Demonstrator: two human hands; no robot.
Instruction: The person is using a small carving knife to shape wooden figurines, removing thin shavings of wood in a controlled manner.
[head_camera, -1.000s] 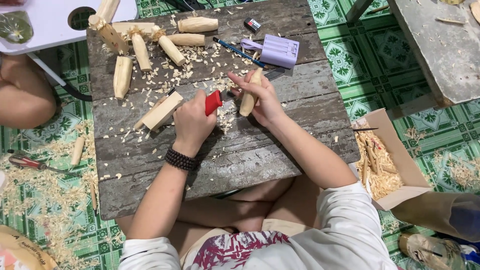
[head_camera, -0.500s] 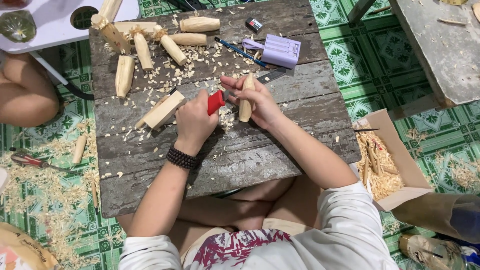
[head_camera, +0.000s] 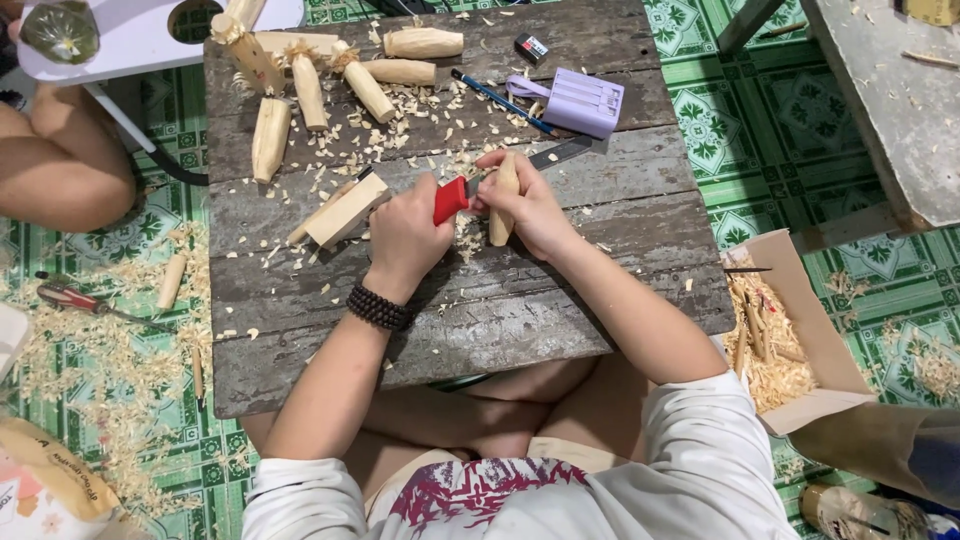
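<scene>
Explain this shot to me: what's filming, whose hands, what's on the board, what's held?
There is no machine here. A person sits cross-legged on a green tiled floor, and one camera worn on their head looks straight down, so both arms enter from the bottom of the picture.

The left hand grips a knife with a red handle. The right hand holds a short pale wooden stick, and the blade meets it.

The work surface is a low table of grey weathered planks. On it lie several carved wooden pieces, a wooden block, shavings, a blue pencil and a lilac box.

A cardboard box of shavings sits on the floor to the right. Another person's knee shows at the top left.
</scene>
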